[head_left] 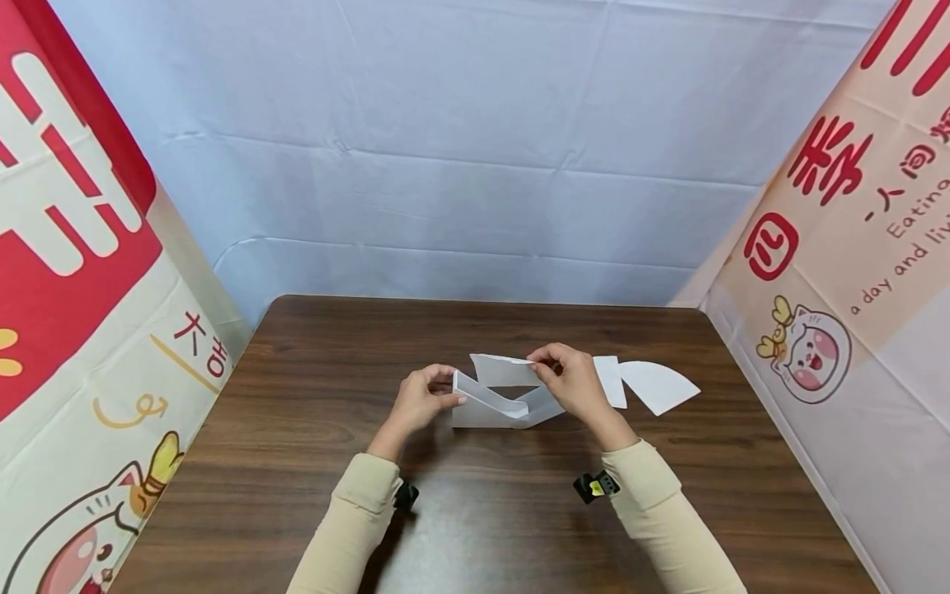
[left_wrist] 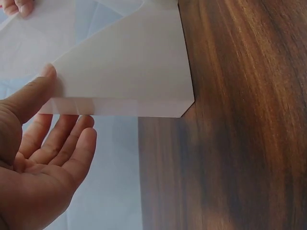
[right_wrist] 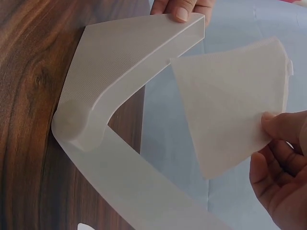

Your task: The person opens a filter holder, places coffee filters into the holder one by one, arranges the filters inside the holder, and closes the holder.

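Observation:
A white, thin-walled case [head_left: 482, 412] stands on the table, its hollow top edge showing. My left hand [head_left: 425, 398] grips its left end, thumb on the near wall and fingers behind. A flat white arm [right_wrist: 148, 187] slants away from the case's rounded corner in the right wrist view. My right hand [head_left: 571, 381] pinches a fan-shaped white paper coffee filter [right_wrist: 230, 105] by one edge between thumb and fingers. The filter is held up above and behind the case, apart from the table. In the left wrist view the case's flat side [left_wrist: 124, 62] faces the camera.
A fan-shaped white sheet [head_left: 660, 386] lies to the right on the brown wooden table [head_left: 312, 495]. Beside it, another white piece [head_left: 610, 381] is partly behind my right hand. A pale blue cloth [head_left: 445, 206] hangs behind the table; printed cloths hang at both sides.

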`<state>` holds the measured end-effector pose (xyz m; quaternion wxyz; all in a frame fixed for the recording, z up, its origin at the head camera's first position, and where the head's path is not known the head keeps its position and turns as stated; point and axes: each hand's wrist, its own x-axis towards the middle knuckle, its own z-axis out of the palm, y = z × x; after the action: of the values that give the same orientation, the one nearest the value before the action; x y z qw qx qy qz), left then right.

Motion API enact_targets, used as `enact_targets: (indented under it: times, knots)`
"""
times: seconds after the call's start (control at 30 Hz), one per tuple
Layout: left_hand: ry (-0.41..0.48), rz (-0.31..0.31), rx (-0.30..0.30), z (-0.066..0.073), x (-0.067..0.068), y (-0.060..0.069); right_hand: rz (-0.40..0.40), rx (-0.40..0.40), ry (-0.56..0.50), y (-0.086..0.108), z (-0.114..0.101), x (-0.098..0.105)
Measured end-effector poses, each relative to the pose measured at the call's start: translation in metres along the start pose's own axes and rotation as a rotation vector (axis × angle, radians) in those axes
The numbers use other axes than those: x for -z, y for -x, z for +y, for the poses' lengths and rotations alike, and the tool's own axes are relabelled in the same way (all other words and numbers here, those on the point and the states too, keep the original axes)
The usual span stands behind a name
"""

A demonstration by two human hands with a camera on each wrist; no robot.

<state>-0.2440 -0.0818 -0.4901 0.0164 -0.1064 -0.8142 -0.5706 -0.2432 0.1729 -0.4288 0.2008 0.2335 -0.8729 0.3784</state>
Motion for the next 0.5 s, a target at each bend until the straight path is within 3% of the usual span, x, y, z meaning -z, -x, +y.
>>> enact_targets:
  times: [0.5]
  knots:
    - [0.034,-0.011,0.022,0.000,0.000,0.000,-0.052,-0.053,0.064,0.002,0.004,-0.014]
